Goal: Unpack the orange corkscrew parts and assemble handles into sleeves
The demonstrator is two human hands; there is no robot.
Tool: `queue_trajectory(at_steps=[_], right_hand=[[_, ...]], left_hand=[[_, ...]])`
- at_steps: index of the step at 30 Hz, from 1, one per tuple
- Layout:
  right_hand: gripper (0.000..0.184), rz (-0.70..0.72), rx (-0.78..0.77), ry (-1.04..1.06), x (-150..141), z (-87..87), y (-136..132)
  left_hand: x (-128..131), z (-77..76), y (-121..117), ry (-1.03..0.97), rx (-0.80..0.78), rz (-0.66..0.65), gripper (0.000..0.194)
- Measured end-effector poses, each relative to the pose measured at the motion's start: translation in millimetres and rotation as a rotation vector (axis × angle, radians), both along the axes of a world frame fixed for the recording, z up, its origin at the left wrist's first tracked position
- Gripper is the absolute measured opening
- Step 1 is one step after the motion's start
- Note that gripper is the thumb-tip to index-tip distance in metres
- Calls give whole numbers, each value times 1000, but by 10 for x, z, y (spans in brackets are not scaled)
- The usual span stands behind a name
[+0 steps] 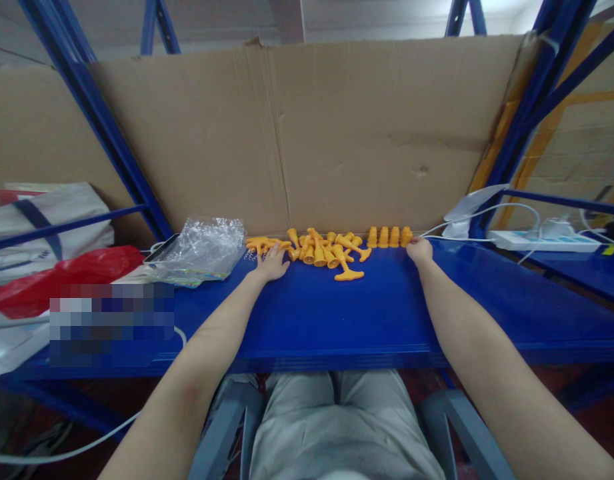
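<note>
My left hand (273,265) lies with fingers apart at the left end of the yellow pile, touching yellow T-handled corkscrews (259,243) whose metal spirals show beside it. To its right is a heap of yellow bell-shaped sleeves (320,255) mixed with T-handles. One yellow T-handled piece (349,272) lies nearest me, in front of the heap. Farther right, several yellow stepped caps (383,237) stand upright in a row against the cardboard. My right hand (421,251) is closed at the row's right end, its fingertips on the last yellow cap (406,236).
A tall cardboard sheet (367,133) backs the blue table (347,320). Clear plastic bags (201,247) and a red bag (71,277) lie at left. A white power strip (544,241) with cables is at right, by a blue rack post (517,120).
</note>
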State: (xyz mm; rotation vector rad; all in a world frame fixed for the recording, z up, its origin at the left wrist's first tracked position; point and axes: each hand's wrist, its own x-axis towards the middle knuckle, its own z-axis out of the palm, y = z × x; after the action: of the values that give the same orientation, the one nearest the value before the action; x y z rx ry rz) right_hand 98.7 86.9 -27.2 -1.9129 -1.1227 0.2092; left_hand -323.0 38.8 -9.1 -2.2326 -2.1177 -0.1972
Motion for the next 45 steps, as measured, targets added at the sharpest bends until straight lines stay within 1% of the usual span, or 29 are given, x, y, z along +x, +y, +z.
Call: queue_trajectory(at_steps=[5, 8, 11, 13, 15, 18, 22, 25, 27, 28, 31, 34, 37, 39, 41, 43, 45], right_hand=[[28, -27, 5, 2, -40, 18, -42], [28, -67, 0, -3, -86, 58, -106], [27, -123, 37, -77, -137, 121, -175], [27, -115, 87, -157, -183, 174, -204], [27, -59, 132, -230, -250, 230, -208], [24, 112, 141, -306, -410, 305, -178], [22, 428, 27, -387, -706, 350, -143], [19, 611, -71, -495, -916, 340, -174], [20, 653, -124, -580, -1030, 326, -219], [22, 643, -150, -618, -1079, 320, -244], [29, 552, -232, -705, -1190, 318, -320], [30, 509, -268, -768, -1242, 352, -392], [31, 495, -222, -782, -1247, 412, -455], [31, 481, -144, -752, -1245, 448, -479], [31, 467, -42, -695, -1254, 468, -474], [29, 459, 65, -605, -1280, 469, -436], [24, 470, 165, -468, -1320, 456, -376]], left_hand=[[-23, -18, 24, -23, -12, 48, 62], [-49, -25, 39, -49, 5, 47, 61], [-75, -24, 47, -70, 22, 47, 60], [-91, -18, 51, -75, 34, 56, 59], [-107, -10, 54, -72, 42, 72, 60], [-130, -1, 64, -63, 46, 94, 62], [-149, -5, 74, -60, 80, 94, 57], [-146, -17, 69, -55, 130, 83, 53], [-138, -23, 64, -42, 169, 72, 50], [-133, -24, 62, -37, 193, 66, 49], [-105, -8, 53, -43, 290, 48, 43], [-44, 29, 30, -78, 409, -19, 38], [72, 67, -31, -119, 525, -150, 38], [179, 85, -97, -134, 570, -240, 38], [298, 99, -170, -138, 582, -323, 38], [416, 119, -231, -137, 581, -402, 37], [526, 155, -253, -140, 586, -485, 33]])
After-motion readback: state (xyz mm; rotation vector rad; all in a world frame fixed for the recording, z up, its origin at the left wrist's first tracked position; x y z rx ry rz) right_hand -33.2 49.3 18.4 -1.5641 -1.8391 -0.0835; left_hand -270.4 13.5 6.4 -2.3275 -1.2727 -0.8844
